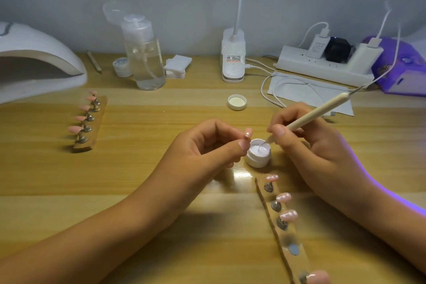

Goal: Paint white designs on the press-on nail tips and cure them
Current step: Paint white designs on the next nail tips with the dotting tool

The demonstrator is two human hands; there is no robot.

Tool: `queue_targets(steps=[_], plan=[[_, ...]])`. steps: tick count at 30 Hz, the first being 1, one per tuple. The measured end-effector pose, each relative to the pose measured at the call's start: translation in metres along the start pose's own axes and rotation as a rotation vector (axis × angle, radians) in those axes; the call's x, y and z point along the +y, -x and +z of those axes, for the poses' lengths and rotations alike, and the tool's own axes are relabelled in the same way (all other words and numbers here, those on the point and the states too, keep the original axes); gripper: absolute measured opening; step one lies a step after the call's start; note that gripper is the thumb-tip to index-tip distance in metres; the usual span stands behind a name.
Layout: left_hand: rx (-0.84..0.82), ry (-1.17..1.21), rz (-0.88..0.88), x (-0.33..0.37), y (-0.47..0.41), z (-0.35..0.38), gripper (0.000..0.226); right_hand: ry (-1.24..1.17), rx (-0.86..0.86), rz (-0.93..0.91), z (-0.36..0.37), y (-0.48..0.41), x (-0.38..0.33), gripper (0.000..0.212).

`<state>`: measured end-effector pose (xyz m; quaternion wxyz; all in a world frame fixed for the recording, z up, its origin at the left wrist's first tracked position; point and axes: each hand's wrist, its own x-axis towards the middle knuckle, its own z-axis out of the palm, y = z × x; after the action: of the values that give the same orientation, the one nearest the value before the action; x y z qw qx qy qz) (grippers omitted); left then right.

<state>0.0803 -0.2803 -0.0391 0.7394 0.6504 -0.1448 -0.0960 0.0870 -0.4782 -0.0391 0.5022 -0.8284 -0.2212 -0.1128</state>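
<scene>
Seen from the head camera, the left hand (207,147) pinches a small pink press-on nail tip on its metal stud (248,132) between thumb and forefinger. It is raised just beside the little round white jar of white gel (255,157), likely so the loaded point has the shortest way to go. The right hand (311,145) holds the slim cream wooden dotting pen (322,110) like a pencil, fingers closed round it, its fine point dipped in the gel. The near tan holder strip (291,238) lies under the right wrist, carrying white-dotted tips and one bare grey spot. A second strip of plain pink tips (101,108) sits well apart at left, near the white domed curing lamp (39,53). The light wooden tabletop (149,122) gives room leftward, though the right wrist could brush the near strip's dotted tips
</scene>
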Motion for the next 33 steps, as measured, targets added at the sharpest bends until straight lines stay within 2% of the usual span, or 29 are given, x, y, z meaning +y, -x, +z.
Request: queue_targets(steps=[3, 7, 14, 22, 33], plan=[[0.002, 0.001, -0.006, 0.001, 0.0, 0.002, 0.01, -0.193, 0.105, 0.026, -0.003, -0.002, -0.001, 0.006], [-0.029, -0.008, -0.006, 0.002, 0.002, 0.003, 0.01, -0.505, 0.211, 0.079, -0.009, -0.002, -0.001, 0.019], [-0.096, -0.071, -0.006, 0.002, 0.004, 0.005, 0.007, -0.81, 0.118, 0.179, -0.004, -0.004, -0.002, 0.019], [-0.114, -0.067, 0.01, 0.004, 0.004, 0.005, 0.006, -0.865, 0.077, 0.215, -0.002, -0.002, -0.016, 0.028], [-0.113, -0.076, 0.01, 0.003, 0.003, 0.005, 0.004, -0.859, 0.064, 0.237, -0.001, -0.001, -0.019, 0.029]])
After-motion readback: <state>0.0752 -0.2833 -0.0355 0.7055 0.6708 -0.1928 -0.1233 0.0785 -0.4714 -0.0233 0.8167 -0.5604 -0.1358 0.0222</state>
